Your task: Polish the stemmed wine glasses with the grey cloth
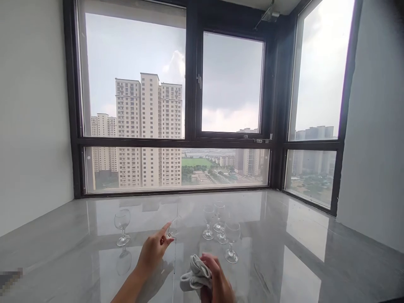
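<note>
My left hand (153, 248) is closed, thumb and index finger pinching a clear stemmed glass (176, 227); its outline is faint, so I cannot tell its tilt. Bunched in my right hand (216, 273) is a light grey cloth (196, 272), held low, nearer to me and apart from that glass. To the left of my left hand, a stemmed glass (122, 219) stands upright on the glossy grey surface (57, 252). Several more upright glasses form a group beyond my right hand, with one glass (232, 235) nearest and another glass (208, 219) at the group's left.
Behind the surface rise dark-framed windows (189, 142), showing tall buildings outside. A pale wall (31, 105) bounds the left side and another wall (372, 126) the right. The surface mirrors the glasses and windows. A blurred dark patch (9, 280) lies at the lower left edge.
</note>
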Demonstrator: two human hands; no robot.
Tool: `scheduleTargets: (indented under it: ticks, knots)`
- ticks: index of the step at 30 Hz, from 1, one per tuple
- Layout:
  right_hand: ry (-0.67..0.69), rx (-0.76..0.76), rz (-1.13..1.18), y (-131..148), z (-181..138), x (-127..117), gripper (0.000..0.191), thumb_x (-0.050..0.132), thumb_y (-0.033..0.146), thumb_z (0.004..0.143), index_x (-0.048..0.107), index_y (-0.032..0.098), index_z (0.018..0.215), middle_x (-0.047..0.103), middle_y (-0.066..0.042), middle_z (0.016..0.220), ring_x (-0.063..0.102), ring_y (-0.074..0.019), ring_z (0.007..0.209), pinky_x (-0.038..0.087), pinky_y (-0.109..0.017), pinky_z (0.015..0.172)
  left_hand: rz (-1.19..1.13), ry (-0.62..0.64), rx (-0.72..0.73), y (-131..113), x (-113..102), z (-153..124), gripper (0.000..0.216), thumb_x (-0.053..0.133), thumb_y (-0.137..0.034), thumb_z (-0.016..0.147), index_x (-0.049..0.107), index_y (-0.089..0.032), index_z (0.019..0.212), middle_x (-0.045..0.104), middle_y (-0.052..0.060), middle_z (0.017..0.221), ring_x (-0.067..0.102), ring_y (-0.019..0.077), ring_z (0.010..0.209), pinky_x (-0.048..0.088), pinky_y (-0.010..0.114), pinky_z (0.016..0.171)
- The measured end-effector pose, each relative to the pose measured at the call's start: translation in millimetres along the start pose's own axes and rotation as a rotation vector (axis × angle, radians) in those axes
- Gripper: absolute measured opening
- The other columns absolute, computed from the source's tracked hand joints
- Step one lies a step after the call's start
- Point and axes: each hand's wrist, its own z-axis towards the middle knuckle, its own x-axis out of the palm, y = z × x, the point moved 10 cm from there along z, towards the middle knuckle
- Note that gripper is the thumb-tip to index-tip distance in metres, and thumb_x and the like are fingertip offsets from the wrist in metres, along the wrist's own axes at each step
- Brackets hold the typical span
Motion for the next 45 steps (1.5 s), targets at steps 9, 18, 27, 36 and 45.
scheduleTargets:
  ticks: [9,18,27,36,45]
  knots:
    - [0.143,-0.080,-0.151,12.7,86.2,103.6,0.067,0.042,-0.003,0.067,0.050,0.023,0.128,0.071,-0.004,0.100,0.068,-0.0211,0.087,0.052,-0.029,0.070,0.205,0.191,0.159,-30.1,22.3,-17.0,0.017,0.051,-0.009,0.072,0.065,-0.020,0.073,0.072,0.004,0.073,0.064,0.0173,0.064,0.038,0.025,0.060]
    - [-0.143,0.161,-0.066,-33.1,82.0,53.9,0.063,0.043,0.005,0.076,0.039,0.023,0.136,0.070,-0.004,0.100,0.068,-0.0191,0.083,0.051,-0.028,0.070,0.152,0.096,0.285,-45.7,13.7,-18.9,0.009,0.060,-0.024,0.082,0.067,-0.024,0.087,0.070,0.002,0.073,0.063,0.0211,0.069,0.039,0.030,0.066]
    - [-0.314,0.292,0.079,-41.5,79.9,37.4,0.053,0.049,0.016,0.081,0.042,0.024,0.133,0.066,-0.007,0.102,0.066,-0.0218,0.088,0.052,-0.036,0.078,-0.166,0.132,0.162,-34.9,22.5,-18.3,0.020,0.063,-0.038,0.083,0.074,-0.026,0.096,0.066,0.003,0.068,0.057,0.0178,0.061,0.041,0.028,0.064]
    - [-0.386,0.473,0.396,-58.3,78.5,34.3,0.053,0.059,0.027,0.084,0.038,0.024,0.132,0.063,-0.003,0.095,0.064,-0.0184,0.083,0.052,-0.033,0.074,-0.356,-0.050,0.024,-21.6,7.4,-12.7,0.026,0.061,-0.046,0.087,0.066,-0.021,0.089,0.049,-0.004,0.062,0.045,0.0128,0.060,0.039,0.024,0.062]
    - [-0.037,0.276,0.365,-25.7,73.2,87.1,0.053,0.054,0.017,0.083,0.039,0.023,0.133,0.064,0.001,0.085,0.065,-0.0151,0.072,0.053,-0.027,0.066,-0.559,-0.058,-0.178,2.1,16.0,-7.6,0.036,0.047,-0.055,0.091,0.051,-0.021,0.080,0.046,-0.007,0.059,0.039,0.0103,0.051,0.030,0.022,0.049]
